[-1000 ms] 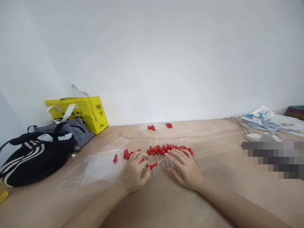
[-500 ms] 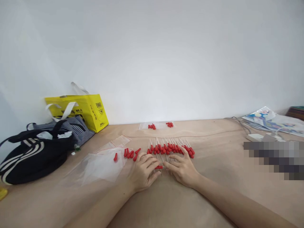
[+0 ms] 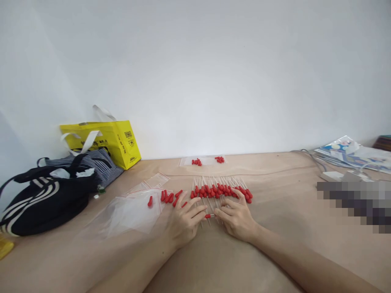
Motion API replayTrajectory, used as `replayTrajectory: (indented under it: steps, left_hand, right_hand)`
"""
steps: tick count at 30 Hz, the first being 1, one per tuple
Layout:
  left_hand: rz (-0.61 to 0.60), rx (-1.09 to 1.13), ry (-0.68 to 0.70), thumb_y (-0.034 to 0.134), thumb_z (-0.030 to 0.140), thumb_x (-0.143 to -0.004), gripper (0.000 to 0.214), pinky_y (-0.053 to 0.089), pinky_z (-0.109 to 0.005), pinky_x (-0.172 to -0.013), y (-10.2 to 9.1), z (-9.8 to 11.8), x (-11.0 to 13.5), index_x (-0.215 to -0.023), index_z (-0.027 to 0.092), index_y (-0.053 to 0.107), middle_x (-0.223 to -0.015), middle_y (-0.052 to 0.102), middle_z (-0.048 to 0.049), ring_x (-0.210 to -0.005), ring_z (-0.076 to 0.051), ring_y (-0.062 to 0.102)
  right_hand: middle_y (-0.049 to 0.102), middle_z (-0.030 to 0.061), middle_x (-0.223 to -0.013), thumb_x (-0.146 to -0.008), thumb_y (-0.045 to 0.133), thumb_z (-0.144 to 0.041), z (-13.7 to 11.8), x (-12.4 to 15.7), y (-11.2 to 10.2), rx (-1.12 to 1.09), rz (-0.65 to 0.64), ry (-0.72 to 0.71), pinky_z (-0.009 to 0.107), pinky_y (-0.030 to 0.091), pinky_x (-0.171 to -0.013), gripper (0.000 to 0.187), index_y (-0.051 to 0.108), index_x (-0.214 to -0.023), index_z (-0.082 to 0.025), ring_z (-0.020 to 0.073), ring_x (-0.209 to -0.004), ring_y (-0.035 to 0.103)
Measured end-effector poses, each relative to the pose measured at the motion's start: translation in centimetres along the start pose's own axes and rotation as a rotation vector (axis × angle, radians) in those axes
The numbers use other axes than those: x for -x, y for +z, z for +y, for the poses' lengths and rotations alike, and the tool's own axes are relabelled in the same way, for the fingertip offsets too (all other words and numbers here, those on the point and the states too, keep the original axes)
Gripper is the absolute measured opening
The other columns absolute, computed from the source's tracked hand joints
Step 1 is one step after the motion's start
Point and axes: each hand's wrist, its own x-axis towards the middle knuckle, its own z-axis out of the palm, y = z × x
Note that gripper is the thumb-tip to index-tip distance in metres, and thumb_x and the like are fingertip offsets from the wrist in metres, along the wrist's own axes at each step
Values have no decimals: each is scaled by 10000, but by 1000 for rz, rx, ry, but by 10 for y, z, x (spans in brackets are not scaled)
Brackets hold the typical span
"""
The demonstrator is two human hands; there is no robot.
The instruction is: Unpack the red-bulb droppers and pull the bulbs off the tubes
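A row of clear droppers with red rubber bulbs (image 3: pixel 220 190) lies side by side on the tan table (image 3: pixel 275 228). My left hand (image 3: pixel 185 221) and my right hand (image 3: pixel 236 215) rest just in front of the row, fingertips meeting over one dropper with a red bulb (image 3: pixel 208 215), which both hands pinch. Loose red bulbs (image 3: pixel 169 197) lie to the left of my left hand, beside a clear zip bag (image 3: pixel 131 211).
A black striped bag (image 3: pixel 39 203), a blue striped bag (image 3: pixel 97 165) and a yellow paper bag (image 3: pixel 106 140) stand at the far left. A filled clear bag with red bulbs (image 3: pixel 207 161) lies by the wall. Papers (image 3: pixel 351 152) and a white adapter (image 3: pixel 331 176) lie at the right.
The dropper between my hands has moved from the left hand's side to the gap between both hands. My right hand has drawn back from the row toward my left hand.
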Motion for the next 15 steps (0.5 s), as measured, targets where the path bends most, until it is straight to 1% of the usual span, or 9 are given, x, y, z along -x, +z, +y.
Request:
replayTrajectory:
  steps: [3, 5, 8, 11, 13, 15]
  left_hand:
    - [-7, 11, 7, 439, 146, -802, 203, 169, -492, -1009, -3, 1, 1, -805, 241, 617, -891, 675, 35, -975, -172, 539]
    - [-17, 11, 15, 430, 126, -791, 213, 165, -493, -1012, -4, 2, 1, -802, 235, 613, -894, 671, 34, -975, -168, 537]
    - [-35, 1, 12, 417, 103, -779, 231, 173, -488, -1012, -5, 4, -1, -797, 230, 609, -891, 666, 27, -972, -164, 533]
    - [-47, -4, 0, 417, 113, -776, 220, 190, -489, -1001, -6, 5, -1, -788, 225, 605, -885, 661, 16, -949, -170, 534]
    - [-49, -3, -23, 407, 117, -772, 221, 209, -489, -988, -9, 2, 0, -770, 220, 603, -869, 657, 5, -924, -174, 537]
    - [-40, -19, -92, 386, 106, -775, 235, 242, -478, -965, -15, -4, 4, -746, 212, 594, -846, 653, -6, -889, -173, 542]
  right_hand:
    - [578, -45, -575, -818, 412, -153, 0, 0, -2, 0, 31, -16, 467, 106, -962, 185, 578, -764, -213, 96, -650, 518]
    - [562, -50, -548, -824, 407, -161, -1, -1, -3, 4, 44, -13, 461, 112, -959, 192, 574, -741, -210, 91, -629, 511]
    - [532, -55, -505, -827, 404, -176, -4, -3, -4, 14, 44, 4, 440, 130, -951, 208, 571, -708, -211, 90, -608, 501]
    - [543, -53, -516, -828, 401, -179, -3, -3, -5, 15, 36, 10, 428, 134, -948, 214, 575, -708, -213, 85, -594, 495]
    - [556, -48, -536, -824, 400, -169, 1, 0, -7, 17, 49, 15, 429, 139, -943, 217, 581, -713, -212, 86, -593, 498]
    - [565, -37, -550, -823, 403, -170, 10, 6, -10, 40, 77, 60, 419, 170, -923, 217, 589, -717, -206, 92, -593, 498]
